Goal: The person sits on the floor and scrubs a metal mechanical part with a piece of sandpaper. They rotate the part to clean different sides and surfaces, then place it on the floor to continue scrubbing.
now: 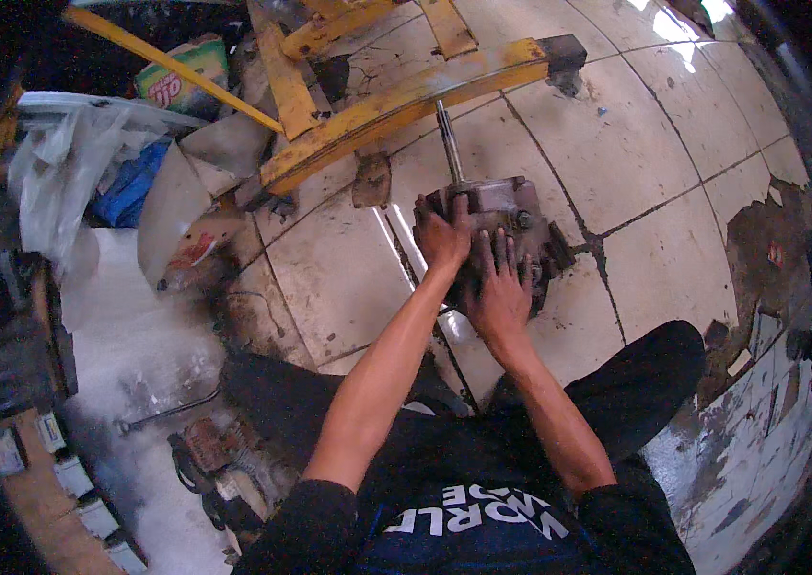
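Observation:
A dark, greasy metal housing that looks like a gearbox point(496, 197) rests on the tiled floor in front of my crossed legs. From its far side a long bright metal shaft point(449, 144) sticks out toward the yellow frame. My left hand point(444, 236) grips the housing's left upper edge, its fingers around the side and its thumb on top. Lower down, my right hand point(502, 287) lies on the housing with its fingers stretched out and a little apart. Both hands are blackened with grease. The housing's underside and part of its near side are hidden.
A yellow metal frame point(406, 101) stands on the floor beyond the housing. To the left are plastic bags point(66, 182), a cardboard piece point(171, 216), a long-handled metal tool point(171, 410) and a rusty machine part point(224, 446). Broken tiling point(770, 254) lies at the right.

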`<state>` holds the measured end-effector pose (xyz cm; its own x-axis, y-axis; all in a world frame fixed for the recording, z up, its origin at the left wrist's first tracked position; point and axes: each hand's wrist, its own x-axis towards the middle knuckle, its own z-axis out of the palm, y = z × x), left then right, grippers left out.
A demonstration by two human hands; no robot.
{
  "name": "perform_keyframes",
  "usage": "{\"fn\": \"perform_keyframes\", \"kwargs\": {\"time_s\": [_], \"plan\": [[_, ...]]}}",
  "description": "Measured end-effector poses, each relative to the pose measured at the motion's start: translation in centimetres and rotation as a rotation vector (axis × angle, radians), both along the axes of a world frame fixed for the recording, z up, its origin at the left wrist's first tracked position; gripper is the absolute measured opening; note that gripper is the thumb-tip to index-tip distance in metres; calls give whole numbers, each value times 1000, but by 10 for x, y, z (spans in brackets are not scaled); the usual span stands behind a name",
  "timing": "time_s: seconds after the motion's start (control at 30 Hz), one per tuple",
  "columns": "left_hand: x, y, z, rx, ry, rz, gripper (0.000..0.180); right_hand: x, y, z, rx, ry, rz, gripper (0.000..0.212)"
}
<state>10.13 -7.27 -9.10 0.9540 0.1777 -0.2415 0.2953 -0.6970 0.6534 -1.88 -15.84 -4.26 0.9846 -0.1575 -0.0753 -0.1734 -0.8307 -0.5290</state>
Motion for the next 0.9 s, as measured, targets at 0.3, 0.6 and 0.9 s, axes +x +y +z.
{"fn": "perform_keyframes", "kwargs": {"time_s": [0.3, 0.6, 0.9], "plan": [[1, -1, -9, -151, -436, -51, 55, 40, -10, -8, -184, -108, 43, 79], [2, 0, -14, -351, -416, 5, 46, 68, -35, 3, -171, -85, 72, 63], [1, 10, -40, -418, -400, -45, 47, 87, 4, 9, 333, -41, -190, 47]]}}
